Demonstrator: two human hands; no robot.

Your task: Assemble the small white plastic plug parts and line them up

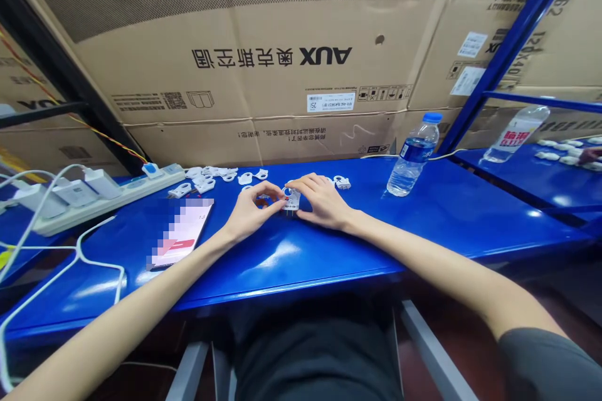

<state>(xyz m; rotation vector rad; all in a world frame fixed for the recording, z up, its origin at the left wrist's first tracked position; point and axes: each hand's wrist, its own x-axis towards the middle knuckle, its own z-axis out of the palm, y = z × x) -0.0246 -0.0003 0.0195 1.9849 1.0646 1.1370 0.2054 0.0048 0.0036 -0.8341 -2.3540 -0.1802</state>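
Observation:
A small white plastic plug piece (292, 202) with a ring-shaped top and metal prongs pointing down is between my hands on the blue table (277, 263). My right hand (324, 202) curves over its right side, with fingers at its top and thumb low on its edge, gripping it. On the other side, my left hand (254, 208) has thumb and index finger pinched together against the piece. A tiny red spot shows at those fingertips; what it is cannot be made out. More white plastic pieces (205, 185) lie behind and left of my hands, and another piece (343, 182) sits behind my right hand.
At the left lie a phone (181, 238) and a white power strip (126, 191) with chargers and loose cables. A water bottle (414, 153) stands at the right. Large cardboard boxes (263, 19) wall off the back. Beyond the blue post (489, 81) are another bottle (517, 135) and part of a person's hand (591, 154).

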